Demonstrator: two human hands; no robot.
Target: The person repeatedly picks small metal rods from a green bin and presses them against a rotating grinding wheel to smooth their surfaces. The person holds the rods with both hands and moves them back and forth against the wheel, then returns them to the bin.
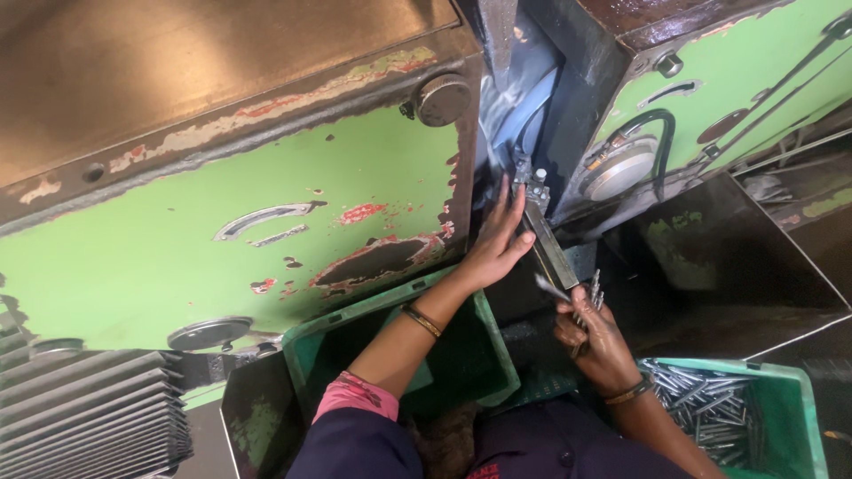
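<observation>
Both forearms are bare from the elbow down. The left hand (497, 244), at the centre of the frame, has slim fingers and no rings showing. On the left wrist sits a thin bangle (422, 320), gold with a dark edge. At the left elbow, lower centre, a pink cuff (353, 395) with a small dark pattern ends the sleeve. Above it the sleeve is dark navy, and the same navy cloth covers the lap along the bottom edge. The right hand (596, 341), right of centre, has a darker bangle (628, 391) on its wrist, with a golden gleam.
</observation>
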